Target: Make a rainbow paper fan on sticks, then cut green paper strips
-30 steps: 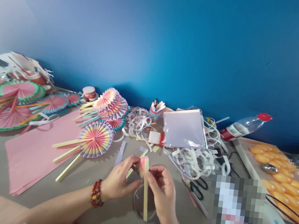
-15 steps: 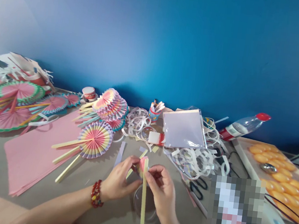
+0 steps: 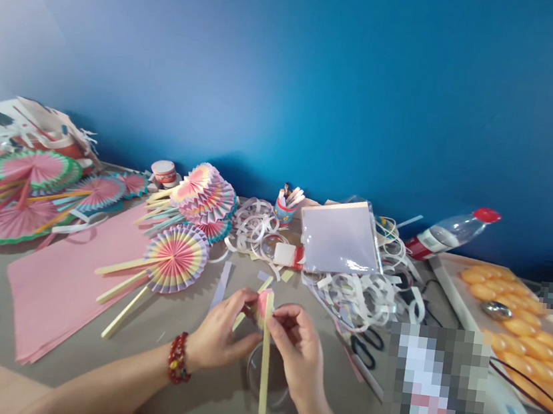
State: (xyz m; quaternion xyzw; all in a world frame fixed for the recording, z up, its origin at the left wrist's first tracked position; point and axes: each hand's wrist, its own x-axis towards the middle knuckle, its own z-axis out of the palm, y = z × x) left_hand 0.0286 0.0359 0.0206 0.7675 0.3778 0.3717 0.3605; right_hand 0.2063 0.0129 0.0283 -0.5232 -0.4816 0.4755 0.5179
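Between my hands is a small folded paper fan (image 3: 262,305), pink and yellow, with a pale yellow paper strip (image 3: 265,373) running down from it. My left hand (image 3: 223,331) is closed on the fan's left side, thumb below and fingers above. With thumb and fingertips together, my right hand (image 3: 298,347) pinches the strip near its upper part. Below the strip, partly covered by it, sits a round clear container (image 3: 275,385). A finished round fan (image 3: 177,258) with yellow handle strips lies to the left, partly over pink paper sheets (image 3: 65,288).
Stacked paper fans (image 3: 205,191) stand behind, and more fans (image 3: 33,170) lie far left. Right of my hands are curled white strips (image 3: 356,301), a plastic-wrapped paper pack (image 3: 340,238) and black-handled scissors (image 3: 364,349). A bottle (image 3: 449,235) leans near a tray of orange shapes (image 3: 519,317).
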